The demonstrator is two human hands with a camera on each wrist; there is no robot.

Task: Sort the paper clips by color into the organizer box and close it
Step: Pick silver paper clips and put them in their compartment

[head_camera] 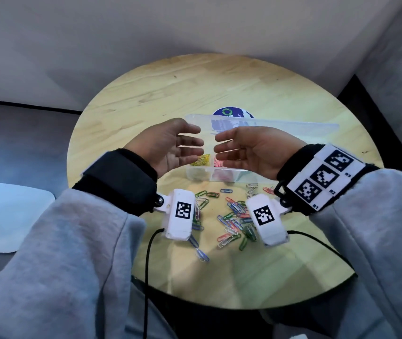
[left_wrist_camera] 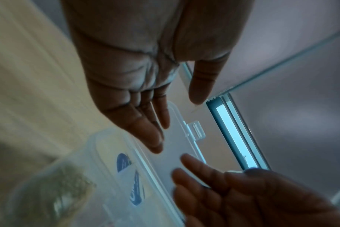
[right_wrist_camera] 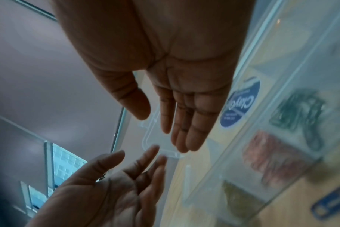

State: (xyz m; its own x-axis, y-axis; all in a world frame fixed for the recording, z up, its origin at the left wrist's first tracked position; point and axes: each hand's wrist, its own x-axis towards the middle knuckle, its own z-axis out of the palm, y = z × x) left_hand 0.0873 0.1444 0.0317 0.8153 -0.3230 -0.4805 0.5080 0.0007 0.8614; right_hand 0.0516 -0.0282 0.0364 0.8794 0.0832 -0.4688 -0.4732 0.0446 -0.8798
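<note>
A clear organizer box (head_camera: 219, 176) stands mid-table with its lid (head_camera: 280, 128) raised behind it. Yellow clips (head_camera: 201, 160) and red clips (head_camera: 218, 162) lie in neighbouring compartments; the right wrist view adds green clips (right_wrist_camera: 301, 110). Loose mixed-colour paper clips (head_camera: 234, 216) are scattered in front of the box. My left hand (head_camera: 195, 140) and right hand (head_camera: 222, 146) hover over the box's left part, palms facing each other, fingers straight, holding nothing. In the left wrist view the left hand (left_wrist_camera: 177, 122) is close to the lid (left_wrist_camera: 177, 145) near its latch (left_wrist_camera: 196, 130); contact is unclear.
The round wooden table (head_camera: 146, 94) has a blue round sticker (head_camera: 233, 113) behind the lid. A white flat object (head_camera: 6, 216) lies off the table to the left. Black cables (head_camera: 146, 277) hang from the wrist cameras over the near edge.
</note>
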